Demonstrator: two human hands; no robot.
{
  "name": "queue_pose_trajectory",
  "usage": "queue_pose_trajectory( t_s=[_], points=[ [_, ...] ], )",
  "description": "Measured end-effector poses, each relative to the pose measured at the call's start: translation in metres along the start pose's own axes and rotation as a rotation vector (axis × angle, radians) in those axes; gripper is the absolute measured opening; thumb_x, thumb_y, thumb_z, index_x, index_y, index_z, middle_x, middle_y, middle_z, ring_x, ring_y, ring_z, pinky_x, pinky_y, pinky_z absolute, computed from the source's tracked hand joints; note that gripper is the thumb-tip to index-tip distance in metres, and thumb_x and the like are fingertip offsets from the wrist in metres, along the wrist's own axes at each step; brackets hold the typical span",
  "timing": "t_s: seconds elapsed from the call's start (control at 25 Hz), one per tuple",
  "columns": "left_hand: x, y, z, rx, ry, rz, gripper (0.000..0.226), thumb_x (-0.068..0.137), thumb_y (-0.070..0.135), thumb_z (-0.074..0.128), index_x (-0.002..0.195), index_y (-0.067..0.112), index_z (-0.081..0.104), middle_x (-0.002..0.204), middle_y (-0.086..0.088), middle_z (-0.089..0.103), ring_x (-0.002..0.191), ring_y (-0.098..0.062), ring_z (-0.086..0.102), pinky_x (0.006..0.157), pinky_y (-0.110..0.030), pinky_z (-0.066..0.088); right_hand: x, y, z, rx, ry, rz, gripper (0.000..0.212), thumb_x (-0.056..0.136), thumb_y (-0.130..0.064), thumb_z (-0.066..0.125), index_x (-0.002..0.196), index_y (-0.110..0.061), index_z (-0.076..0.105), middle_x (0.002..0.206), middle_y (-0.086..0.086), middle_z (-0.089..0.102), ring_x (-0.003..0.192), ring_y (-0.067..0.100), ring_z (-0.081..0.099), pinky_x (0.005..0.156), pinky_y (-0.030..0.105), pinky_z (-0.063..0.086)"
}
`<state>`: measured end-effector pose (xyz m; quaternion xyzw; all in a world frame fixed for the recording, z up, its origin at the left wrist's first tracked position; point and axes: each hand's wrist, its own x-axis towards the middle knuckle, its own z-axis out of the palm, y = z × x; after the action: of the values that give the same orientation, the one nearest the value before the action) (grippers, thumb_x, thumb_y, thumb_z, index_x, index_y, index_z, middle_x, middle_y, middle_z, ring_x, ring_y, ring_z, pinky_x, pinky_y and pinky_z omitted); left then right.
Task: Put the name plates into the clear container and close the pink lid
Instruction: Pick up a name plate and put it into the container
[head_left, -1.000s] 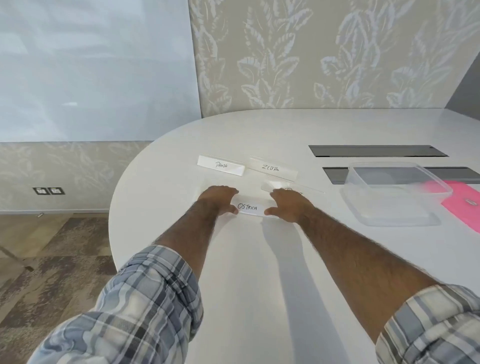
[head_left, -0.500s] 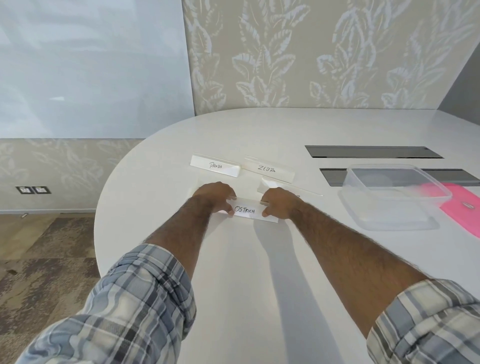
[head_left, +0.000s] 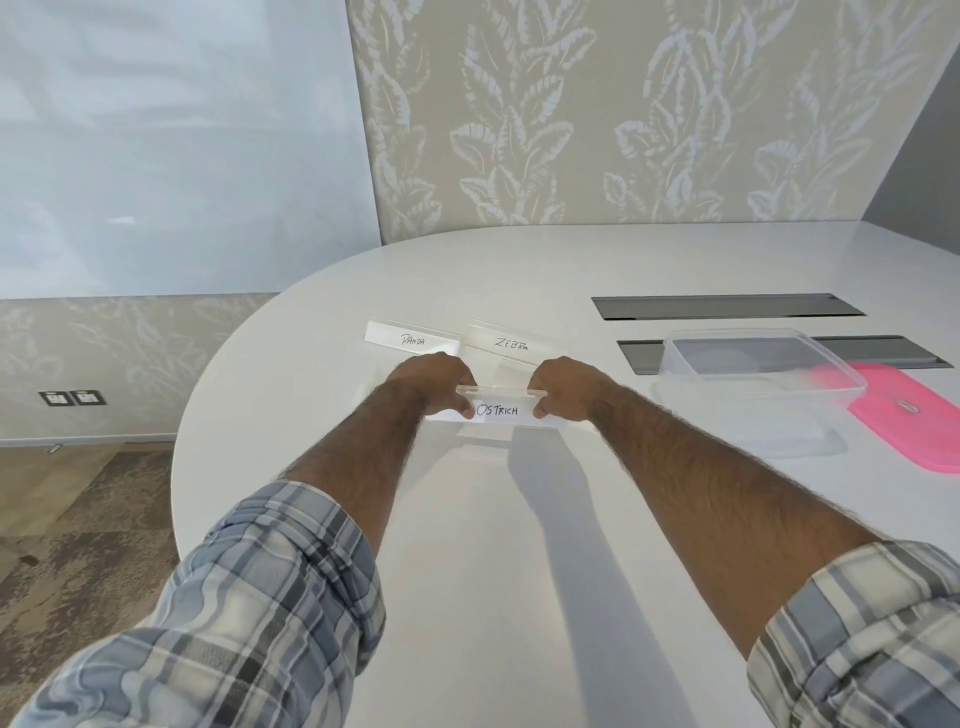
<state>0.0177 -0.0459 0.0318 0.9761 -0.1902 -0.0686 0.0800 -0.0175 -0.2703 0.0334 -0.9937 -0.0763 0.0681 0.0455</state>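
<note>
While both hands hold it by its ends, the OSTRICH name plate sits between them, label towards the camera. The left hand pinches the left end and the right hand the right end, thumbs on the front face. Its shadow falls on the surface just below. The PANDA name plate and ZEBRA name plate stand side by side just beyond the knuckles. The clear container stands lidless to the right, apart from the right hand, with bare surface between. The pink lid lies flat at its right side. The curved surface edge runs left of the left arm.
</note>
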Motion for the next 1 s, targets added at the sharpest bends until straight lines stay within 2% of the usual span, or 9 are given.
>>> queue_pose_trajectory(
  t_s=[0.16, 0.32, 0.52, 0.68, 0.88, 1.0],
  points=[
    [0.000, 0.043, -0.023, 0.034, 0.037, 0.038, 0.052, 0.073, 0.049, 0.078, 0.122, 0.036, 0.069, 0.113, 0.010, 0.070, 0.106, -0.022, 0.064, 0.079, -0.032, 0.044, -0.021, 0.032, -0.032, -0.017, 0.051, 0.009, 0.048, 0.078, -0.028, 0.075, 0.124, -0.017, 0.063, 0.123, 0.004, 0.064, 0.112, 0.027, 0.060, 0.089, 0.038, 0.050],
    [0.008, 0.100, -0.053, 0.082, 0.109, 0.051, 0.053, 0.073, 0.051, 0.078, 0.123, 0.038, 0.068, 0.113, 0.006, 0.070, 0.105, -0.024, 0.064, 0.079, -0.032, 0.046, -0.043, 0.078, -0.073, -0.054, 0.125, -0.010, 0.047, 0.079, -0.029, 0.076, 0.122, -0.016, 0.064, 0.121, 0.004, 0.065, 0.112, 0.026, 0.060, 0.079, 0.029, 0.042],
    [0.024, 0.191, -0.072, 0.066, 0.183, 0.055, 0.049, 0.075, 0.050, 0.077, 0.122, 0.037, 0.069, 0.113, 0.007, 0.070, 0.096, -0.021, 0.061, 0.074, -0.030, 0.042, -0.071, 0.161, -0.122, -0.098, 0.175, -0.002, 0.044, 0.077, -0.029, 0.076, 0.118, -0.016, 0.064, 0.120, 0.004, 0.064, 0.111, 0.027, 0.059, 0.089, 0.037, 0.049],
    [0.042, 0.271, -0.067, 0.046, 0.234, 0.062, 0.052, 0.077, 0.050, 0.076, 0.126, 0.035, 0.067, 0.119, 0.004, 0.069, 0.107, -0.024, 0.064, 0.077, -0.030, 0.040, -0.093, 0.236, -0.141, -0.134, 0.192, 0.013, 0.051, 0.079, -0.030, 0.076, 0.126, -0.018, 0.061, 0.127, 0.004, 0.062, 0.119, 0.026, 0.056, 0.093, 0.037, 0.046],
    [0.060, 0.352, -0.041, 0.042, 0.210, 0.050, 0.048, 0.080, 0.046, 0.077, 0.125, 0.032, 0.068, 0.119, 0.001, 0.068, 0.111, -0.027, 0.064, 0.081, -0.031, 0.045, -0.113, 0.315, -0.133, -0.132, 0.163, 0.034, 0.046, 0.075, -0.027, 0.079, 0.118, -0.018, 0.066, 0.119, 0.005, 0.067, 0.111, 0.027, 0.061, 0.090, 0.036, 0.050],
    [0.072, 0.377, -0.026, 0.037, 0.185, 0.033, 0.047, 0.082, 0.043, 0.076, 0.127, 0.031, 0.067, 0.124, 0.001, 0.066, 0.114, -0.026, 0.062, 0.085, -0.032, 0.044, -0.114, 0.342, -0.121, -0.126, 0.139, 0.044, 0.045, 0.074, -0.026, 0.079, 0.118, -0.020, 0.067, 0.120, 0.004, 0.067, 0.111, 0.026, 0.061, 0.090, 0.037, 0.051]
  ],
)
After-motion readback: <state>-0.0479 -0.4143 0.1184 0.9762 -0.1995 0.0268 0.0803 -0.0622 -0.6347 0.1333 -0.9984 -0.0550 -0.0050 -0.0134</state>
